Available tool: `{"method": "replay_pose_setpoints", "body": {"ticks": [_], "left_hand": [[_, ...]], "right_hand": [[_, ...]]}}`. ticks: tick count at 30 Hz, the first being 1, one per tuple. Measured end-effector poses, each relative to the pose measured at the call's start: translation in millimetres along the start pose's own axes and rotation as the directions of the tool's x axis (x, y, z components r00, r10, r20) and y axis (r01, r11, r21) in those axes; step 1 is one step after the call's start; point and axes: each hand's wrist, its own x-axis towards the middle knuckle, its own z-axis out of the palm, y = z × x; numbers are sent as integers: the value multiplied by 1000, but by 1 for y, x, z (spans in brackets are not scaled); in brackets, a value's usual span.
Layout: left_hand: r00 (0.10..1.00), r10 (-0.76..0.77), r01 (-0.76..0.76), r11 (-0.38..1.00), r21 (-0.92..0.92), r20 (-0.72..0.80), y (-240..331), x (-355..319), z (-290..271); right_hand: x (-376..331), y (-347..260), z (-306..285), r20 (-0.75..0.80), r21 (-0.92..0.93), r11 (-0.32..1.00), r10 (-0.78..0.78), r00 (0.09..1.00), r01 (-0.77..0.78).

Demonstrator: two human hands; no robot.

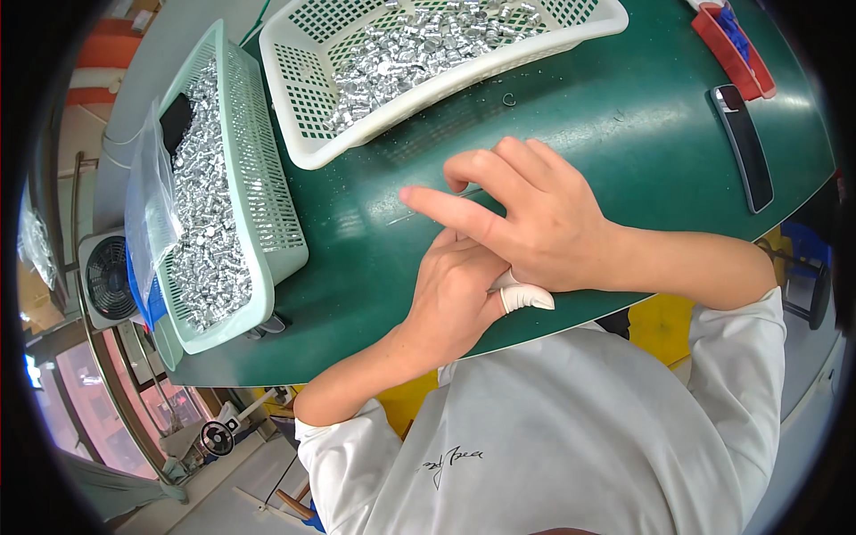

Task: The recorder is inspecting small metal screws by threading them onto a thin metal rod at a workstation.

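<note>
Both hands sit mid-surface (624, 134), green top; right hand (535, 223) lies over left hand (459, 299), touching it; right index finger stretched out flat toward the left, other fingers loosely curled, nothing seen in its grip; left hand mostly covered, white finger cot (524, 297) on its thumb pokes out below right wrist; can't tell if left hand holds anything. White basket (303, 125) w/ small shiny metal parts (419, 49) stands just beyond the hands, near but apart; pale green basket (276, 223) w/ same kind of parts at person's left, clear plastic bag (147, 205) on its far side. Dark phone (744, 147) lies at right, well apart; red tray (731, 49) past it; small ring (509, 100) on surface by white basket; fan (109, 278) below surface edge, left.
</note>
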Motion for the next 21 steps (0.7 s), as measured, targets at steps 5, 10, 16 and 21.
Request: {"method": "replay_pose_setpoints", "body": {"ticks": [5, 10, 16, 21], "left_hand": [[995, -64, 67, 997, -47, 71, -1, -2, 0], [998, -49, 60, 937, -343, 41, 3, -2, 1], [995, 3, 22, 965, -260, 98, -2, 0, -4], [997, 38, -41, 998, 53, 62, 2, -1, -13]], "right_hand": [[-7, -8, 6, 13, 154, 988, 27, 1000, -28], [-7, -12, 3, 21, 302, 953, 10, 1000, -15], [-12, -9, 2, 39, 519, 849, 93, 995, -100], [-7, -6, -3, 174, 505, 843, 110, 979, -184]]}}
